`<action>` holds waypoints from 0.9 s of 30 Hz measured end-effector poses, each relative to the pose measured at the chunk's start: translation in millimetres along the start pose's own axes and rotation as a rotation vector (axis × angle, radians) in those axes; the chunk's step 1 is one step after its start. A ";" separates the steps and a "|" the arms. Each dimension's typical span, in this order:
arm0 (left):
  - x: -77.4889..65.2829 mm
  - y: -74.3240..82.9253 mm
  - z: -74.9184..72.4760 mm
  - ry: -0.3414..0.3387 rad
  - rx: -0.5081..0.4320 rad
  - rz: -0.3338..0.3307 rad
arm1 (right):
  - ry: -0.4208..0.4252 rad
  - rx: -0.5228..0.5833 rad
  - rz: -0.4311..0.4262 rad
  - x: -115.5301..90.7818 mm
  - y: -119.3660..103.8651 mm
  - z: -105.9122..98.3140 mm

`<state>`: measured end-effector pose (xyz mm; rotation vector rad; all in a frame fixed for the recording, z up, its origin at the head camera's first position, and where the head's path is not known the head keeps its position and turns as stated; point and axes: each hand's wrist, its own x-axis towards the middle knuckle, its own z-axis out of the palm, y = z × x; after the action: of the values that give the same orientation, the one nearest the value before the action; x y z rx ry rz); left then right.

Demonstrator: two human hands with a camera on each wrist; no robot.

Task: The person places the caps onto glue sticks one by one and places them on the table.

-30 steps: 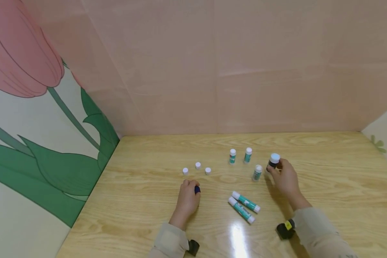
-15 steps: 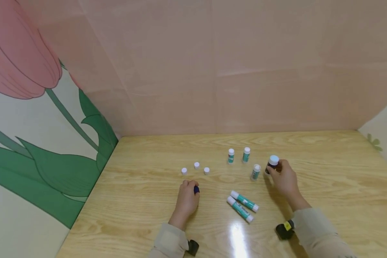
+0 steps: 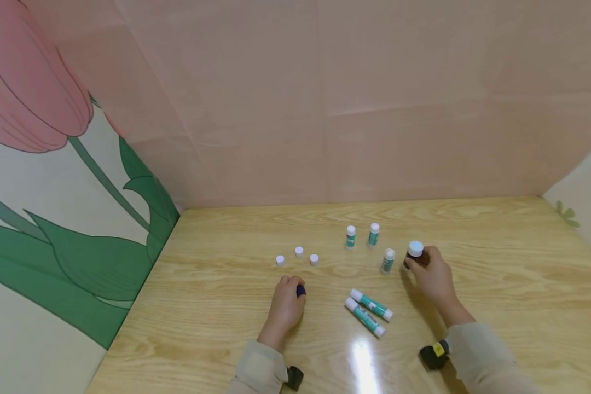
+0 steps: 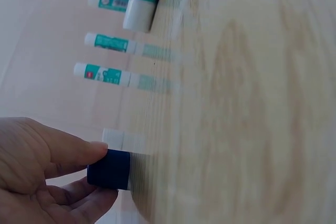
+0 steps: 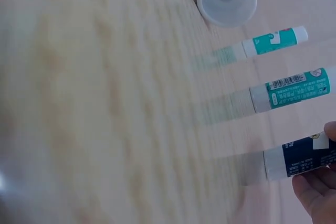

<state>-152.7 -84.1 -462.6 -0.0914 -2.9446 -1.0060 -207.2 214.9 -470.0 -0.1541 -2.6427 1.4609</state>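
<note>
Navy cap (image 4: 108, 170) pinched between thumb and fingers of my left grip (image 3: 287, 303), low over the wood-grained counter (image 3: 202, 328), just on my side of three small white caps (image 3: 299, 251). Right grip (image 3: 433, 273) closed round the label of a white-topped navy stick (image 5: 310, 157), held upright, white base down at the counter. Three teal-labelled sticks (image 3: 387, 261) stand to its left, one just beside it, two farther back; two lying teal sticks (image 3: 371, 305), side by side and slanted, between my arms, nearer me.
</note>
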 end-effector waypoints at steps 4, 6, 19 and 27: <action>-0.6 0.8 -0.7 -0.026 -0.019 -0.016 | 0.013 0.007 -0.008 -4.3 -0.6 0.1; -1.1 0.8 -0.5 -0.031 -0.031 -0.019 | 0.026 0.011 -0.014 -7.2 -1.9 0.4; -3.9 1.6 -1.4 -0.023 -0.081 0.003 | 0.036 -0.004 -0.009 -17.3 2.8 -1.5; -5.8 4.1 -2.2 -0.044 -0.165 -0.027 | 0.054 0.002 -0.131 -27.1 5.2 2.5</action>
<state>-146.7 -82.5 -458.6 -0.0783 -2.9038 -1.2662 -180.7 211.6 -477.2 -0.0191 -2.5560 1.3981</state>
